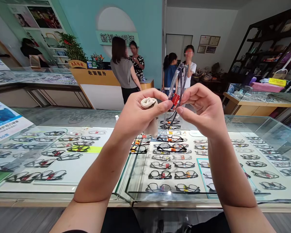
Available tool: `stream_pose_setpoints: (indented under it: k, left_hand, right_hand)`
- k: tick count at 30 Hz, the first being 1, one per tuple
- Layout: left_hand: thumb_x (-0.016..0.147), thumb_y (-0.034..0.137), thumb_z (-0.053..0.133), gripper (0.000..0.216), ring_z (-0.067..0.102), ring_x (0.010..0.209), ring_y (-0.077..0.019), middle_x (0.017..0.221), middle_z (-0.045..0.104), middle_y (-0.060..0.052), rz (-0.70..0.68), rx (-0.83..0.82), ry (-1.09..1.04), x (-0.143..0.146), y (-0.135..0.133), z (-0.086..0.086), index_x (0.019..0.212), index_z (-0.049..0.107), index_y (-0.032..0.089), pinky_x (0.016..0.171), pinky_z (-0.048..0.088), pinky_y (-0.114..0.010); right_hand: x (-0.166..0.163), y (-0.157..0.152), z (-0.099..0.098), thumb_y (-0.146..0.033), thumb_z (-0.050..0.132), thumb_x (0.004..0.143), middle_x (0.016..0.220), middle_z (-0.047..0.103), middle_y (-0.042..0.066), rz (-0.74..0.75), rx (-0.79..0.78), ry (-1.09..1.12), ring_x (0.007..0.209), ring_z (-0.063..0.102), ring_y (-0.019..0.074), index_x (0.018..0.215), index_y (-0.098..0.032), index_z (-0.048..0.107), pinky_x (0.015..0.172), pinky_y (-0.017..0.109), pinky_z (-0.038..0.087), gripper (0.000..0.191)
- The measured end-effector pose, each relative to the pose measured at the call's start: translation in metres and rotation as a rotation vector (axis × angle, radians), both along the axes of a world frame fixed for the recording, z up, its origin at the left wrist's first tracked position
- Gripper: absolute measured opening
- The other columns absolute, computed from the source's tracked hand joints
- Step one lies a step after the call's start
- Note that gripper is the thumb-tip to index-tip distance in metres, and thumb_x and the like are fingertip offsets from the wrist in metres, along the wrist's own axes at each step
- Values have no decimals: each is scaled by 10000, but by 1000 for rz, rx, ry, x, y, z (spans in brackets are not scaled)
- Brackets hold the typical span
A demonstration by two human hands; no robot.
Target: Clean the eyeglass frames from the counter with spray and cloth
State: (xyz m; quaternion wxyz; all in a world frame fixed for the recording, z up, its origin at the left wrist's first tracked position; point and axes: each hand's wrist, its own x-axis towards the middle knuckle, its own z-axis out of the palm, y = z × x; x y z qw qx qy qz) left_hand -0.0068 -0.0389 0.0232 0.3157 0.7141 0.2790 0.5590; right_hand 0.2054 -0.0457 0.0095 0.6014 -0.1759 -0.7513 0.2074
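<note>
My left hand (142,114) is closed around a small beige cloth (148,102), thumb pressed toward a red tag (175,99) on a pair of clear-framed glasses (178,83). My right hand (203,108) pinches the lower part of the same glasses, which stand upright between both hands with the temples pointing up. Both hands hover above the glass display counter (92,116).
Rows of spectacle frames (171,149) lie inside the counter. Behind it stand several people (123,69) near a yellow reception desk (97,79). A second glass case (259,97) and dark shelving (271,48) are at the right. A blue poster (5,121) lies at left.
</note>
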Motion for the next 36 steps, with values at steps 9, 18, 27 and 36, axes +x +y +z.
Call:
stream_pose_setpoints:
  k: [9, 18, 27, 36]
  left_hand:
    - [782, 522, 979, 371, 508, 538, -113, 673, 632, 16, 43, 8, 20, 1, 5, -3, 834, 764, 224, 483, 329, -294]
    - [773, 625, 951, 472, 617, 657, -142, 812, 719, -39, -109, -17, 61, -4, 16, -2, 805, 718, 215, 556, 439, -292]
    - [663, 650, 1004, 546, 462, 557, -99, 714, 638, -7, -218, -126, 55, -1, 17, 3, 793, 715, 205, 498, 338, -264]
    - [762, 607, 951, 446, 493, 602, -133, 739, 654, -24, -62, 28, 91, -2, 22, -1, 755, 719, 226, 543, 363, -304]
  right_hand:
    - [-5, 0, -2, -337, 876, 890, 939, 701, -15, -82, -51, 39, 889, 693, 161, 983, -272, 623, 884, 351, 626, 277]
    - [4, 5, -2, -500, 997, 785, 970, 701, -7, 145, -217, 11, 867, 689, 165, 981, -280, 609, 831, 336, 631, 487]
    - [6, 4, 0, -447, 1043, 735, 938, 660, -12, 177, -205, 14, 823, 665, 166, 956, -273, 612, 814, 364, 638, 515]
    - [6, 6, 1, -376, 943, 837, 938, 656, -10, 8, -101, 3, 846, 643, 169, 966, -278, 614, 832, 363, 595, 367]
